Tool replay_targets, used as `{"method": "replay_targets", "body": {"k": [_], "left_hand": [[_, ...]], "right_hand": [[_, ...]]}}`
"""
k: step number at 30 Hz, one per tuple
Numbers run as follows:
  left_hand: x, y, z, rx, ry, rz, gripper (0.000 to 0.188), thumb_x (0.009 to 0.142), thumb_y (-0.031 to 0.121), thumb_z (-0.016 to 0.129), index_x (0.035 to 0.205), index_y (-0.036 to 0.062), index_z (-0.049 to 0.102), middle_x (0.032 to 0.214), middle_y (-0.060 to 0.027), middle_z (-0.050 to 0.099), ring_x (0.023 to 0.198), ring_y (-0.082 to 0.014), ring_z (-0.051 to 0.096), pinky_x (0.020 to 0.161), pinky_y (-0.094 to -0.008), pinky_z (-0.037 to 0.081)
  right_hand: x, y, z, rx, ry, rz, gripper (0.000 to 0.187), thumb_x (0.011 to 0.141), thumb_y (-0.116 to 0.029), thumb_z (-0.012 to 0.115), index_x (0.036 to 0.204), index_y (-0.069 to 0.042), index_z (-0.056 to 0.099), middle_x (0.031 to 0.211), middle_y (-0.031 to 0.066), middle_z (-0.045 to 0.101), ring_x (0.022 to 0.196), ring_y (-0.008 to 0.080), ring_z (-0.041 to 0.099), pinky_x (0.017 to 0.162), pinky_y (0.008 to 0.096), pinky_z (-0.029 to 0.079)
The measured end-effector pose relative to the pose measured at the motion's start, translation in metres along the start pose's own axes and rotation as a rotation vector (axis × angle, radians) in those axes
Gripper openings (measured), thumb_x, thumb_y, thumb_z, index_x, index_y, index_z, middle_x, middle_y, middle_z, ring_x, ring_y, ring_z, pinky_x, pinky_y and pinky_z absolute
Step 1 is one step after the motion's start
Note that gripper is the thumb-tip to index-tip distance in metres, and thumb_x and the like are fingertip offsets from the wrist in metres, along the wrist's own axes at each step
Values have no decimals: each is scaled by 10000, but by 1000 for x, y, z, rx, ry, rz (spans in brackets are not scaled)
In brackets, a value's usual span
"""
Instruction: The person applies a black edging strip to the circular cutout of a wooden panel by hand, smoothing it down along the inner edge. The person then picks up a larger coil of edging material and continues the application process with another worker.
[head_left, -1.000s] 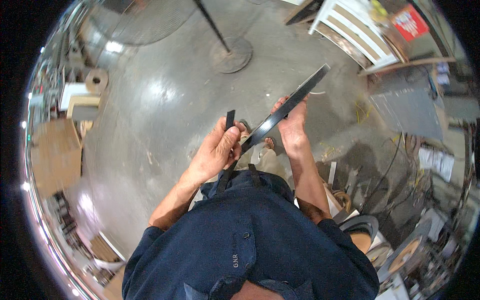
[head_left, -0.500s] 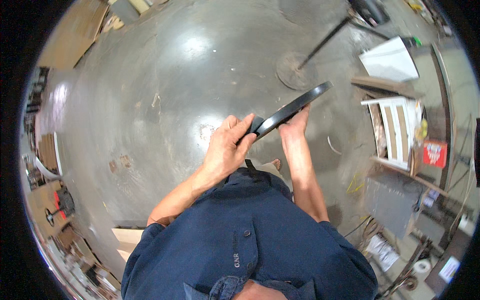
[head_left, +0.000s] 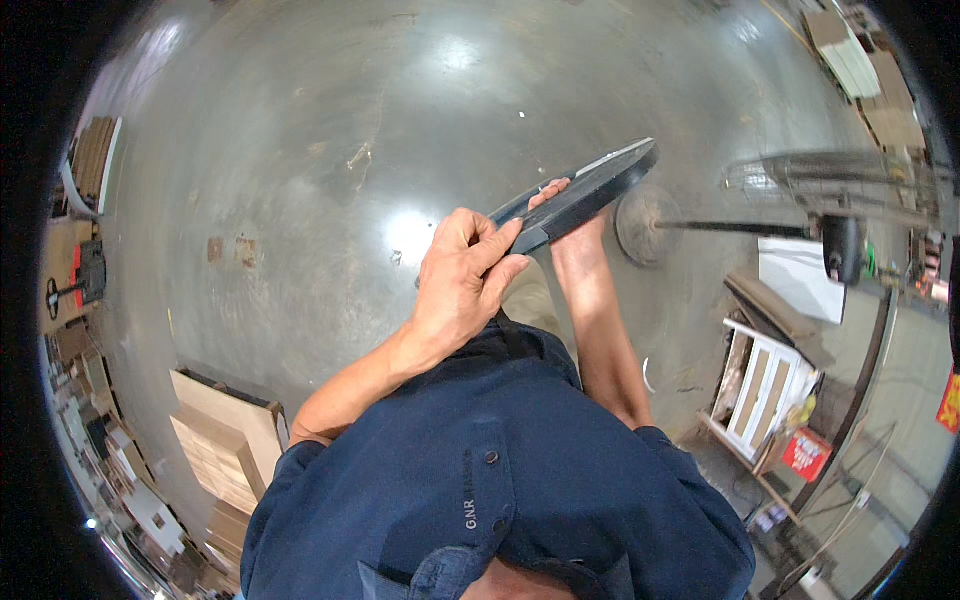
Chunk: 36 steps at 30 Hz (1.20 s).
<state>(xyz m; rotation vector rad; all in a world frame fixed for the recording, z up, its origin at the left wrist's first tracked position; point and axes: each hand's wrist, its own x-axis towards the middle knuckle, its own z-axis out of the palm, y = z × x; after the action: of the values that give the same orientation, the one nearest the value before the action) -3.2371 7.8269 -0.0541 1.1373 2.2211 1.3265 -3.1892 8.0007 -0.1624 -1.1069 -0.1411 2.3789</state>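
Both my hands hold a long black frame-like piece (head_left: 600,190) with rounded ends, tilted up to the right in front of my body. My left hand (head_left: 465,270) pinches its near left end between thumb and fingers. Whether a small grey pad is also under those fingers, I cannot make out. From below, my right hand (head_left: 575,232) supports the middle, its fingertips curling up through the gap between the two long sides. The palm is partly hidden behind the piece.
A pedestal fan (head_left: 845,240) with a round base (head_left: 648,225) stands to the right. Farther right are a white panel (head_left: 800,280), a white slatted unit (head_left: 765,395) and a red box (head_left: 806,453). Wooden boards (head_left: 225,440) lie low on the left, above the grey concrete floor (head_left: 290,240).
The black piece has turned in my hands, so its broad face and gap now show along with my right fingertips. My view has swung left, bringing the boards further into sight.
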Motion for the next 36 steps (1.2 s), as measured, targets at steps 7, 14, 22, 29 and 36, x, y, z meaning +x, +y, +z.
{"method": "replay_targets", "body": {"k": [7, 14, 22, 29, 36], "left_hand": [[107, -29, -23, 246, 258, 35, 404, 738, 68, 754, 1130, 24, 665, 863, -102, 537, 796, -254, 513, 705, -347, 434], [229, -44, -22, 336, 324, 15, 388, 720, 50, 747, 1099, 23, 668, 866, -108, 535, 785, -273, 507, 682, -368, 425], [336, -59, -26, 308, 255, 100, 404, 716, 60, 752, 1111, 41, 673, 868, -93, 541, 772, -259, 502, 653, -370, 426], [385, -74, -33, 294, 169, 349, 462, 683, 69, 789, 1132, 71, 682, 858, -72, 573, 729, -232, 504, 605, -331, 435], [434, -100, -43, 102, 128, 646, 465, 623, 51, 826, 1070, 118, 717, 857, -51, 578, 741, -216, 529, 588, -322, 453]], "right_hand": [[116, 2, 94, -71, -6, 135, 462, 852, -465, 407, 646, -73, 536, 614, 88, 547, 593, 255, 546, 593, 415, 465], [208, -30, 170, -47, 23, 242, 490, 873, -474, 359, 655, -63, 514, 622, 104, 530, 575, 268, 508, 602, 406, 450], [268, -81, 237, 53, 58, 111, 571, 862, -649, 396, 642, -132, 497, 598, 31, 532, 551, 222, 510, 546, 365, 426], [259, -108, 243, 186, 67, -119, 615, 857, -676, 412, 652, -115, 559, 626, 60, 587, 540, 247, 539, 557, 398, 463], [243, -109, 245, 303, 63, -298, 558, 857, -598, 443, 647, -107, 607, 645, 91, 616, 576, 267, 588, 593, 426, 497]]}}
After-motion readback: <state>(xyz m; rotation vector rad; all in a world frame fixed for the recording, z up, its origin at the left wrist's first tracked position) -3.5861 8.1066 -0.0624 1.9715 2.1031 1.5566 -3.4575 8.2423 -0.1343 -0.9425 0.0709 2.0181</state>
